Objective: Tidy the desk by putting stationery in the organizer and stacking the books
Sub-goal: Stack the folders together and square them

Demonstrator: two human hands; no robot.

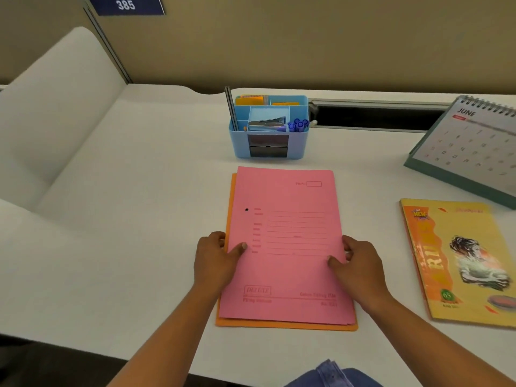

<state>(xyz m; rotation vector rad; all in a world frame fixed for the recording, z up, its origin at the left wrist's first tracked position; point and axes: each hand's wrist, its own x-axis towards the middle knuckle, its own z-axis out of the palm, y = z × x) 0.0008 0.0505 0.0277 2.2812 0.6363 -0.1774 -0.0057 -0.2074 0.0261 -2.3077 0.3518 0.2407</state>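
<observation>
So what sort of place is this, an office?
Most likely an office cubicle: a white desk with partition walls, a sign reading 385, a June calendar and an organizer of stationery.

The white tabletop [139,191] carries a blue organizer [269,146] near its back edge. A dark slot [377,118] opens in the tabletop just right of the organizer. Just in front of the organizer lie the folders [284,233], the orange one at the bottom, flat on the tabletop. Well to the organizer's right stands a tilted calendar [469,146]. Right of the organizer and nearer the front edge, a yellow notebook [460,261] lies flat.
</observation>
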